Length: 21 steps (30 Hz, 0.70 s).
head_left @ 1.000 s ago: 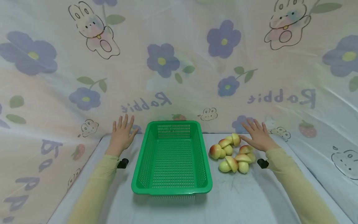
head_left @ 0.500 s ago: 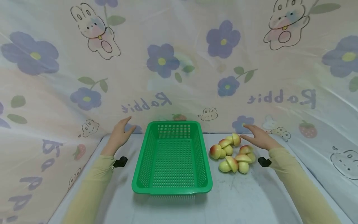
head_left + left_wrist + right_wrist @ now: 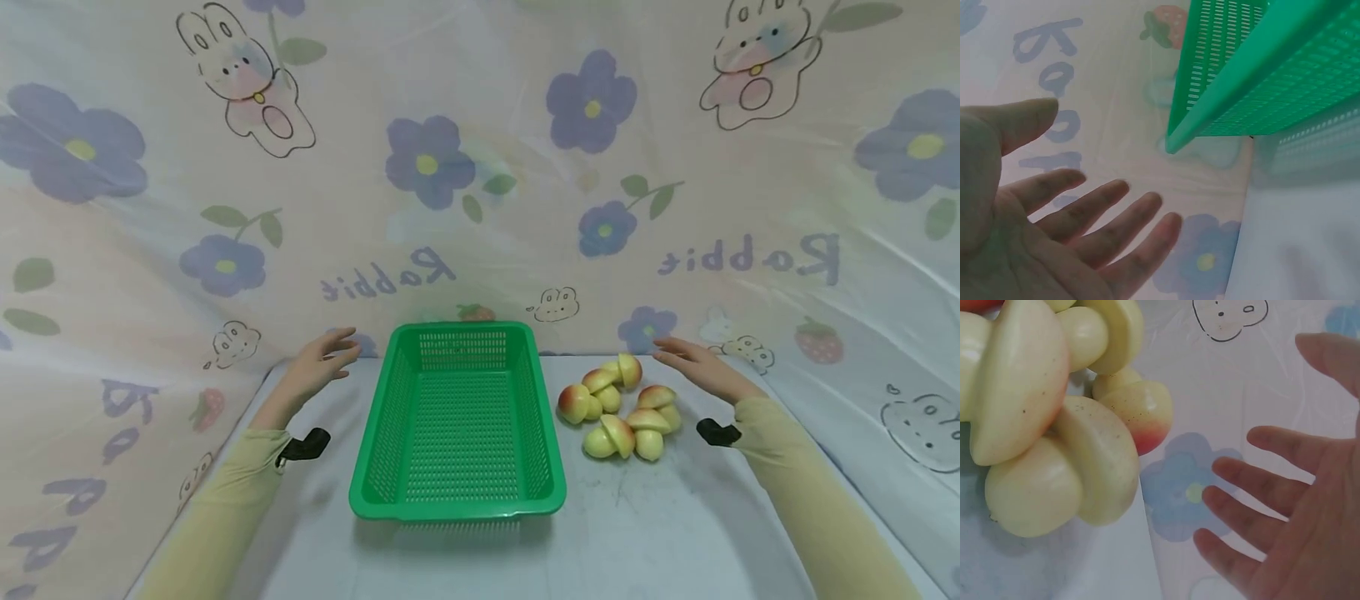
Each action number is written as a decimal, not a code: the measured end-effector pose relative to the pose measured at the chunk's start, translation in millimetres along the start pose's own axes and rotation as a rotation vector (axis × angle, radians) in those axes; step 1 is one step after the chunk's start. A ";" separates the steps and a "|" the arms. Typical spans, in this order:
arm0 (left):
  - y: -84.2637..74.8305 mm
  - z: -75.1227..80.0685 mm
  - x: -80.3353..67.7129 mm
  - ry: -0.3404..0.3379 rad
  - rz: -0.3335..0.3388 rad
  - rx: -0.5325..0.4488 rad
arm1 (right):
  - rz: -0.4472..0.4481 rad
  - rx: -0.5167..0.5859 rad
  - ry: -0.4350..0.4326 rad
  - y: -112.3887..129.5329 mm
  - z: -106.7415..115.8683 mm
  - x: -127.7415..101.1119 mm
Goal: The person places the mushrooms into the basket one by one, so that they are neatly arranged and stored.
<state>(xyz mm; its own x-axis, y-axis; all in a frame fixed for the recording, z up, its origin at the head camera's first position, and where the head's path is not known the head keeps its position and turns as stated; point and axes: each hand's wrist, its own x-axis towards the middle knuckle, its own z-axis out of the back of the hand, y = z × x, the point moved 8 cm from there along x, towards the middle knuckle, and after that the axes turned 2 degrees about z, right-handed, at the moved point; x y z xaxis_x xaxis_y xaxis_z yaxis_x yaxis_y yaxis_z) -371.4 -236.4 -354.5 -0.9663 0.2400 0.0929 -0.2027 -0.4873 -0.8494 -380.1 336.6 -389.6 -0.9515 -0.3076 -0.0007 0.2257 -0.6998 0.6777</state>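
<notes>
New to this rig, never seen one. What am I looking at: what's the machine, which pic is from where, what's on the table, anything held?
No robot here, just a person's bare left hand and right hand. The wide picture comes from a camera on the head, looking forward and down. The two close-ups come from cameras on the left and right wrists; the black pieces at the cuffs are probably those.

On the white table stands a green mesh basket. Right of it lies a cluster of yellow mushroom-shaped pieces, tinged red. Behind is a sheet printed with flowers and rabbits.

Nothing is held: the left hand is beside the basket, the right near the cluster, both apart from them with fingers relaxed.
</notes>
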 end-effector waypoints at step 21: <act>32.6 -45.4 -21.7 0.269 0.183 -0.270 | -0.057 0.184 0.077 -27.5 -15.9 -15.3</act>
<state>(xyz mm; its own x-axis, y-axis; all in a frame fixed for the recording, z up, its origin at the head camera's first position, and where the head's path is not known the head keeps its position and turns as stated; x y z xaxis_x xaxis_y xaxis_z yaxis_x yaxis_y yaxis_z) -349.9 -219.3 -407.8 -0.8993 0.3982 -0.1808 0.0517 -0.3137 -0.9481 -368.4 350.3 -419.9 -0.9412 -0.3244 -0.0945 0.1234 -0.5903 0.7977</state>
